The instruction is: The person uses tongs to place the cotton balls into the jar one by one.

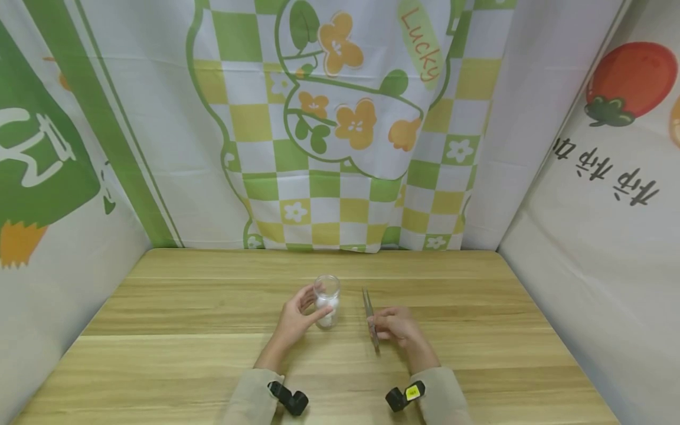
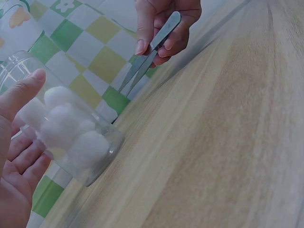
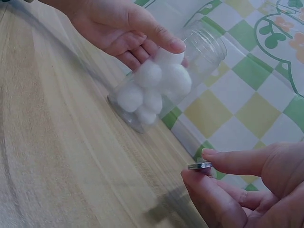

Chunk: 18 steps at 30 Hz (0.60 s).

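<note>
A clear open-topped jar (image 1: 327,288) stands upright on the wooden table, with several white cotton balls (image 3: 147,74) in its lower part. My left hand (image 1: 295,320) holds the jar from the left side, its thumb across the near side and the fingers behind the glass. To the right of the jar, my right hand (image 1: 399,328) pinches metal tweezers (image 2: 164,34) between thumb and fingers. Their two tips are apart and point away from me, with nothing between them. In the right wrist view only the end of the tweezers shows.
The wooden table (image 1: 212,378) has a back edge that meets a green and yellow checked curtain (image 1: 324,183). White printed cloth panels hang along the left and right sides. Each wrist carries a small black camera mount (image 1: 289,399).
</note>
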Motion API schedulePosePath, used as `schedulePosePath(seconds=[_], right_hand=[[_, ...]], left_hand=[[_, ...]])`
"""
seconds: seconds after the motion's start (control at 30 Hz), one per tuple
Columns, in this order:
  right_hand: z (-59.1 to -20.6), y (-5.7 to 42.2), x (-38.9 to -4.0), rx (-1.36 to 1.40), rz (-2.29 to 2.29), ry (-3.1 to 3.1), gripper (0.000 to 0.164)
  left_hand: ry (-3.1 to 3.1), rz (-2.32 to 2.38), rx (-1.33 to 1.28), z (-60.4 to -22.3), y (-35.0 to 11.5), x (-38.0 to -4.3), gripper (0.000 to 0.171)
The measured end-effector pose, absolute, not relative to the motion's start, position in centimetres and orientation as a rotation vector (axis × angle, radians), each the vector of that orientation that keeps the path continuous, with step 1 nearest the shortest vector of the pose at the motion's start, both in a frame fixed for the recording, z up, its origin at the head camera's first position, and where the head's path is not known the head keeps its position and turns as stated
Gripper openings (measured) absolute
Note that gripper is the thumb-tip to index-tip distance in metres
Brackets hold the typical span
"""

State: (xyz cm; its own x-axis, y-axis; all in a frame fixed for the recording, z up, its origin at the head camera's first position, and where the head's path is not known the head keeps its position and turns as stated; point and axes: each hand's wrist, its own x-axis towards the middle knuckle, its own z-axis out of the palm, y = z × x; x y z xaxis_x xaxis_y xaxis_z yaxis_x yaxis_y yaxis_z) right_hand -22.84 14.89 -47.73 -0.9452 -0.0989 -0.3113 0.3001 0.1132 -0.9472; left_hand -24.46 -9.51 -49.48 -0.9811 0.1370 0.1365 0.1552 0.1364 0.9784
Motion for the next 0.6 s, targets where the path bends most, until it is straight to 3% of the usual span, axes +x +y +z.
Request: schedulePosePath(seconds=[0.23, 0.6], right_hand=[[-47.9, 14.2, -22.8, 0.295, -1.896, 2.158, 0.018], [-48.1, 13.3, -22.5, 0.400, -1.846, 2.237, 0.015]], left_hand=[[-2.363, -2.043, -0.310, -49.5, -9.6, -24.4, 0.066], [-2.367, -2.030, -0.313, -49.5, -9.6, -24.4, 0.066]])
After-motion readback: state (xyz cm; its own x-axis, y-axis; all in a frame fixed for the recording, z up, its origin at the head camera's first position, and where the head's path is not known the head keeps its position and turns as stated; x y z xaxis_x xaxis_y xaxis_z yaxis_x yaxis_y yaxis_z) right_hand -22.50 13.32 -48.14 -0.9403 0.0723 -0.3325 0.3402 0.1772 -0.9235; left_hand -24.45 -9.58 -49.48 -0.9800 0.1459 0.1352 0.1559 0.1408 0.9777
